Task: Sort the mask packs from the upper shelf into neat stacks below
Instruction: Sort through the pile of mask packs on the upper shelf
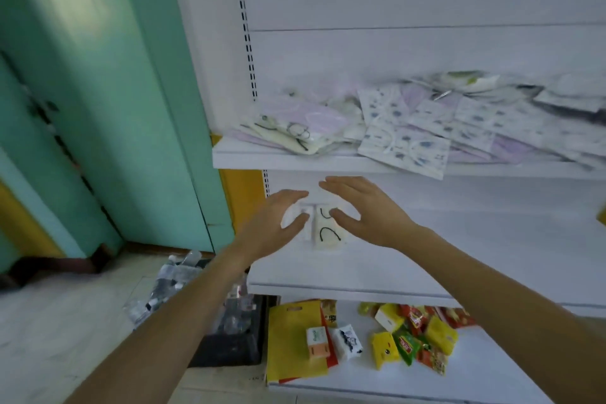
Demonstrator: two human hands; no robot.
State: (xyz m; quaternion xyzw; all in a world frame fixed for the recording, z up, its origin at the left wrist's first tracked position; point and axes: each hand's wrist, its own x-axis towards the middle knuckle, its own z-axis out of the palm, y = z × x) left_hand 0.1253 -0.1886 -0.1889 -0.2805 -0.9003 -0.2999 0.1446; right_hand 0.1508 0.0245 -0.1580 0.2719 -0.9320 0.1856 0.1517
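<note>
1. Flanking two small mask packs on the white middle shelf, both hands are spread wide with straight fingers, gripping nothing.
2. The left hand overlaps the plain white mask pack. The right hand overlaps the cream mask pack with black ear loops just beside it; contact is unclear.
3. A loose heap of lilac, cream and blue-patterned mask packs covers the white upper shelf, with one overhanging its front edge.
4. A yellow bag and bright snack packets lie on the bottom shelf.
</note>
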